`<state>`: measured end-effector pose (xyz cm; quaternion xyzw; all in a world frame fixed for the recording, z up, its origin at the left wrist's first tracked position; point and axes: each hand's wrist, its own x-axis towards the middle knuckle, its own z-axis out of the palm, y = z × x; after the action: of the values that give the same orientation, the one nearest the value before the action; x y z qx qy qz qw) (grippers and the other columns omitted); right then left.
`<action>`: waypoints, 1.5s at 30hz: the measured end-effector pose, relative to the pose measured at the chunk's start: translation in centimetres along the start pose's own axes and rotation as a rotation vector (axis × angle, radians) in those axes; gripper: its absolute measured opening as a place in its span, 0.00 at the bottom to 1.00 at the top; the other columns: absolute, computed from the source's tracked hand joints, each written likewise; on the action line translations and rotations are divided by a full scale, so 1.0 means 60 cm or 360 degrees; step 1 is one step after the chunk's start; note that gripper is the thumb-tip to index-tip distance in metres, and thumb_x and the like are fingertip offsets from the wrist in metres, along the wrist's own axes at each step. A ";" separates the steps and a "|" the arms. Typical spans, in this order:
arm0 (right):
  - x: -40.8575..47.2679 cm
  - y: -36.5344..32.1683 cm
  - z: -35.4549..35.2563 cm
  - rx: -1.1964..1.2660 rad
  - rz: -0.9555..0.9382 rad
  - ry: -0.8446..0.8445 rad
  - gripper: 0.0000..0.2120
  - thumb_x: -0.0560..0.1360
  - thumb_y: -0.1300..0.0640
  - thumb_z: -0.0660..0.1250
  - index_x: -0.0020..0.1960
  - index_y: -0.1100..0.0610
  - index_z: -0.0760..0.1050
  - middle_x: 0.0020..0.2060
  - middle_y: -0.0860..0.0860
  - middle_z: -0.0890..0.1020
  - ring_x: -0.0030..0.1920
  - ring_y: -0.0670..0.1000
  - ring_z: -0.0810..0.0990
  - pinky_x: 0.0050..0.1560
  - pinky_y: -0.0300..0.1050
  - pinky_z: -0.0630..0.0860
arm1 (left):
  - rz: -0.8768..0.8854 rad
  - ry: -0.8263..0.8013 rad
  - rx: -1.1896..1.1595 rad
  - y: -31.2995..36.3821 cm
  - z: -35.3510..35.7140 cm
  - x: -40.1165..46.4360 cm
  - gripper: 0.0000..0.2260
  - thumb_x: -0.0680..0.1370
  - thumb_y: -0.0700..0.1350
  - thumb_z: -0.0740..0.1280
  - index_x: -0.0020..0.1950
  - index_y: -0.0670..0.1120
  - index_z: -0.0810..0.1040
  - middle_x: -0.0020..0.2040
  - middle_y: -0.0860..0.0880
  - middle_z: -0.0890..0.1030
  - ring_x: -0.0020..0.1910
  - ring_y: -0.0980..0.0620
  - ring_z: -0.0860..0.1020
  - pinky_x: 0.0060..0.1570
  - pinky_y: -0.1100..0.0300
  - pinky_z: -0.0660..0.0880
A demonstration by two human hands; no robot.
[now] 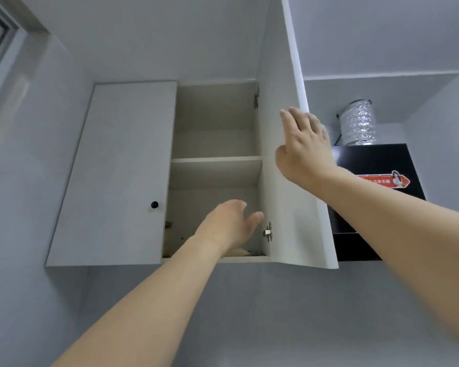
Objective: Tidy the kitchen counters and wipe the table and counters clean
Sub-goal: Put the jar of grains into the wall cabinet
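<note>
While the right-hand door (284,160) of the wall cabinet (112,170) stands open, the right hand (304,147) rests against its outer edge with fingers extended, and the left hand (229,225) reaches into the lower compartment, fingers relaxed and holding nothing. To perform the step well, steady the door with the right hand, then withdraw or place items low and level, clear of the hinge (268,232). The cabinet is white with a black knob (154,204) on its closed left door; the upper shelf (216,158) appears bare, and pale items, too indistinct to identify, lie on the cabinet floor.
</note>
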<state>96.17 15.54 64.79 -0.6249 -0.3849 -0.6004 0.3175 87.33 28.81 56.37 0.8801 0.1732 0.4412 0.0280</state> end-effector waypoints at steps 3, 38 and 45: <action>0.010 0.020 -0.021 0.0749 0.0571 -0.0145 0.24 0.74 0.63 0.54 0.70 0.57 0.63 0.66 0.52 0.68 0.64 0.56 0.67 0.59 0.47 0.66 | -0.0008 -0.0135 -0.0234 0.051 0.025 -0.005 0.27 0.78 0.64 0.56 0.59 0.41 0.74 0.56 0.43 0.79 0.51 0.50 0.78 0.45 0.57 0.71; -0.113 -0.075 0.411 0.0177 -0.0259 -0.0977 0.29 0.82 0.50 0.47 0.77 0.49 0.34 0.77 0.47 0.36 0.77 0.53 0.38 0.76 0.53 0.42 | -0.0067 0.0530 0.1208 -0.310 0.082 0.041 0.28 0.83 0.46 0.49 0.78 0.39 0.38 0.78 0.42 0.35 0.77 0.43 0.36 0.74 0.49 0.39; -0.096 -0.079 0.493 0.0017 -0.0399 -0.0950 0.34 0.81 0.40 0.49 0.77 0.50 0.32 0.76 0.48 0.33 0.76 0.53 0.35 0.76 0.55 0.39 | -0.0210 0.0393 0.1147 -0.382 0.112 0.102 0.31 0.83 0.54 0.49 0.78 0.41 0.37 0.78 0.43 0.35 0.77 0.44 0.36 0.76 0.50 0.41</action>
<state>107.14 42.79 56.48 -0.7196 -0.5381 -0.4229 0.1175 89.56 53.00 52.36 0.7607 0.3756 0.4519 -0.2758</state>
